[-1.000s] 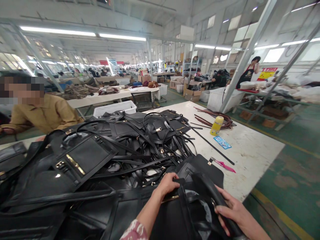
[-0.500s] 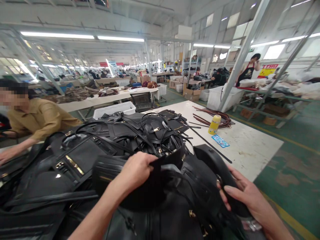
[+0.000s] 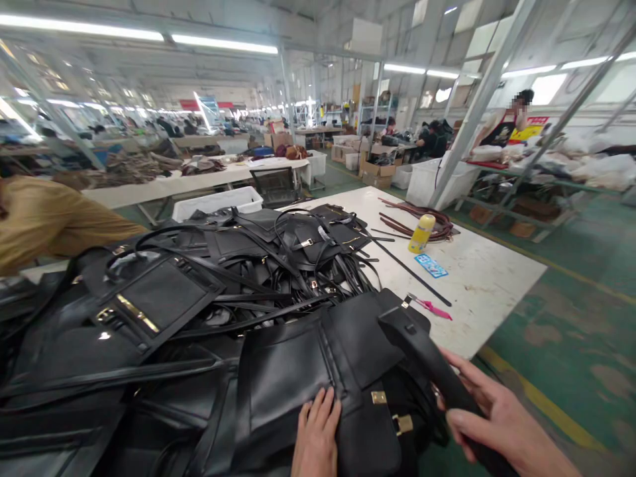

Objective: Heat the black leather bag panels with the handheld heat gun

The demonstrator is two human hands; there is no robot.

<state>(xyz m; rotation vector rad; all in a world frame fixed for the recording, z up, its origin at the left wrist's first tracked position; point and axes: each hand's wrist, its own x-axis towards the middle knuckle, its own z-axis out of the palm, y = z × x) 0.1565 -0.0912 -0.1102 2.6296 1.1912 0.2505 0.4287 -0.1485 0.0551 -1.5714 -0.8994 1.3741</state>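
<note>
My left hand lies flat on a black leather bag, fingers stretched out over its smooth panel. Gold clasp fittings show on the bag's right side. To the right, my right hand is wrapped round a thick, long, curved black object. One end of it points up and left above the bag; I cannot make out its exact kind. A heap of black bags with thin straps and gold buckles spreads out to the left and behind.
On the white table are a yellow bottle, a blue patterned card, a small pink-handled tool and brown straps. A co-worker in a tan sleeve is at the left. A white bin stands behind the heap.
My left hand has let go of the bag's raised black flap and moved down onto the bag, which now lies flatter. My right hand keeps its hold. The pink-handled tool has come into view.
</note>
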